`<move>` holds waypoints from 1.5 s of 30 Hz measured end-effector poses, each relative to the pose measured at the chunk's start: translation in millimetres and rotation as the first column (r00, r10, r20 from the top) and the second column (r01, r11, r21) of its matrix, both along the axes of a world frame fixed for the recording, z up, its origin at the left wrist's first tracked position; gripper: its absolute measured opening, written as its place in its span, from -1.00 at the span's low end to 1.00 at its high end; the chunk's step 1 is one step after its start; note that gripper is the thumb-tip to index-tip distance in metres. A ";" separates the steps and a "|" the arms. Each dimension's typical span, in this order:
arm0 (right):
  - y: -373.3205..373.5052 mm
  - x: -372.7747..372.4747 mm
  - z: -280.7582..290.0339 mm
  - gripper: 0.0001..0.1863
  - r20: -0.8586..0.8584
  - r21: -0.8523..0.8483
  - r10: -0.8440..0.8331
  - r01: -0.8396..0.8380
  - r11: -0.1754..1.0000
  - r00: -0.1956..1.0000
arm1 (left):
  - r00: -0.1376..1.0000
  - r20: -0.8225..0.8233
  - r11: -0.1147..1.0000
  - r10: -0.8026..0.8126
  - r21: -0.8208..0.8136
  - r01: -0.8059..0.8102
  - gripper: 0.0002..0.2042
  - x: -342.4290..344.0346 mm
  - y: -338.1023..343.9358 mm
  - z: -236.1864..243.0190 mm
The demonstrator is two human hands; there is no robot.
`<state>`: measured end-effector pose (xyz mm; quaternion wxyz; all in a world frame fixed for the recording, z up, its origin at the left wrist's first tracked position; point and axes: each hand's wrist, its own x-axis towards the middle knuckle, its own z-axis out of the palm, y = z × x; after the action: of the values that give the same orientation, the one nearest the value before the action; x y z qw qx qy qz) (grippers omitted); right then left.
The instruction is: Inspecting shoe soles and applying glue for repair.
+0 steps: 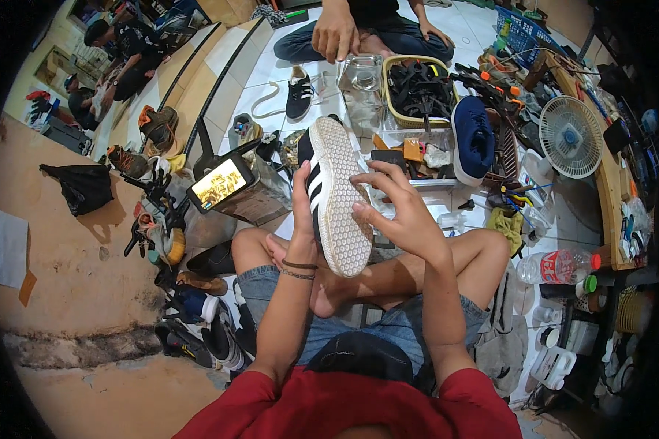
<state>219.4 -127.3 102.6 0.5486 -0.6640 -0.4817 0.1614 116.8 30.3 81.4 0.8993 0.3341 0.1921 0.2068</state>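
A black sneaker with white stripes (pixel 337 197) is raised over my lap, its pale, dotted sole facing up and toward the right. My left hand (pixel 303 208) is closed on its left side. My right hand (pixel 392 208) has its fingers apart and curved over the sole, with thumb and fingertips at or just touching it. Behind the sneaker, a black sneaker with white laces (pixel 299 96) stands on the tiles, and a phone with a lit screen (pixel 220 184) is propped to the left of my left hand.
Across from me sits a person (pixel 337 29). Around me are a yellow basket (pixel 389 115), a navy shoe (pixel 472 139), a white fan (pixel 570 136), a plastic bottle (pixel 559 267) and several shoes (pixel 201 307). Two more people (pixel 128 62) are on the upper left.
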 end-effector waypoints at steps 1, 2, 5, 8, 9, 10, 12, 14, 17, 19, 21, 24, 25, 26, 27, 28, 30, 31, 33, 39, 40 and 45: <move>0.0 0.7 0.3 -0.55 0.001 0.006 0.005 -0.005 1.000 1.000 | 1.000 -0.003 1.000 0.000 0.000 0.000 -0.37 0.9 0.3 0.4; -0.1 1.0 0.4 -0.55 -0.002 0.006 0.005 -0.005 1.000 1.000 | 1.000 -0.002 1.000 0.003 0.004 -0.003 -0.37 1.6 0.1 1.7; -1.3 3.7 2.2 -0.57 0.008 -0.001 -0.011 0.011 1.000 1.000 | 0.999 0.028 1.000 -0.016 -0.011 0.017 -0.37 5.2 -0.6 2.1; -2.7 1.8 4.5 -0.60 0.009 0.009 -0.003 0.003 1.000 1.000 | 0.991 0.109 0.994 -0.072 -0.069 0.080 -0.38 -0.7 0.6 0.0; -2.6 2.4 5.1 -0.61 0.020 0.028 0.003 -0.004 1.000 1.000 | 0.978 0.172 0.985 -0.118 -0.103 0.137 -0.40 -0.7 2.0 -0.5; -2.5 2.8 5.8 -0.63 0.032 0.047 0.010 -0.011 0.999 0.999 | 0.978 0.173 0.985 -0.118 -0.102 0.137 -0.40 -0.5 1.9 -1.1; -3.6 2.2 8.2 -0.65 0.030 0.058 0.014 -0.015 0.998 0.999 | 0.985 0.163 0.988 -0.061 -0.133 0.083 -0.36 -1.8 -1.0 -2.3; -5.2 0.8 11.8 -0.67 0.027 0.068 0.019 -0.021 0.997 0.999 | 0.980 0.191 0.983 -0.054 -0.164 0.086 -0.36 -6.4 -7.5 -1.0; -8.2 -1.9 18.9 -0.73 -0.056 0.099 0.055 -0.049 0.994 0.997 | 0.966 0.251 0.968 -0.059 -0.222 0.116 -0.37 -13.7 -15.8 3.7; -9.2 -3.0 21.5 -0.78 0.065 0.161 0.062 -0.072 0.984 0.996 | 0.965 0.257 0.966 -0.045 -0.235 0.107 -0.39 -15.7 -23.9 11.1; -11.5 -1.9 25.0 -0.78 0.082 0.163 0.071 -0.084 0.983 0.994 | 0.964 0.261 0.956 -0.049 -0.268 0.121 -0.39 -16.7 -27.0 14.6; -13.0 -0.8 24.9 -0.77 0.105 0.178 0.066 -0.084 0.980 0.992 | 0.958 0.287 0.945 -0.030 -0.304 0.120 -0.42 -18.3 -34.6 21.6; -13.1 -1.0 24.6 -0.76 0.112 0.191 0.052 -0.073 0.979 0.992 | 0.958 0.283 0.951 -0.045 -0.280 0.128 -0.42 -18.5 -33.7 20.9; -13.2 -1.7 24.7 -0.76 0.113 0.192 0.052 -0.074 0.979 0.992 | 0.958 0.280 0.957 -0.061 -0.256 0.136 -0.42 -18.6 -32.5 20.0; -13.0 -2.3 25.2 -0.76 0.104 0.185 0.048 -0.067 0.981 0.993 | 0.958 0.281 0.957 -0.062 -0.254 0.136 -0.42 -18.6 -30.0 17.3; -12.7 -2.8 25.7 -0.76 0.095 0.177 0.043 -0.060 0.982 0.995 | 0.947 0.304 0.948 -0.100 -0.260 0.183 -0.41 -18.7 -26.6 13.5; -12.1 -3.2 24.3 -0.76 0.087 0.181 0.037 -0.052 0.982 0.996 | 0.934 0.328 0.936 -0.139 -0.264 0.232 -0.39 -16.7 -26.4 14.2; -12.0 -2.8 23.0 -0.76 0.077 0.183 0.031 -0.045 0.982 0.997 | 0.958 0.275 0.945 -0.082 -0.283 0.162 -0.40 -13.9 -29.6 18.7; -11.1 -1.9 20.9 -0.75 0.085 0.179 0.034 -0.049 0.983 0.996 | 0.975 0.220 0.950 -0.025 -0.298 0.091 -0.41 -12.0 -30.8 20.5; -8.8 -4.5 21.3 -0.70 0.112 0.187 0.012 -0.033 0.982 0.994 | 0.947 0.313 0.949 -0.071 -0.272 0.161 -0.41 -14.7 -24.4 7.4; -7.1 -7.3 22.1 -0.68 0.106 0.190 -0.014 -0.006 0.982 0.994 | 0.927 0.368 0.943 -0.074 -0.277 0.185 -0.46 -16.4 -24.5 2.9; 5.6 -15.1 14.2 -0.63 0.259 0.194 -0.049 -0.002 0.981 0.965 | 0.786 0.616 0.975 0.050 -0.202 0.097 -0.47 -21.1 -54.0 11.2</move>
<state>204.4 -121.7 116.7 0.5437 -0.6289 -0.5555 0.0183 95.6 -23.7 92.6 0.9467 0.1477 -0.0945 0.2703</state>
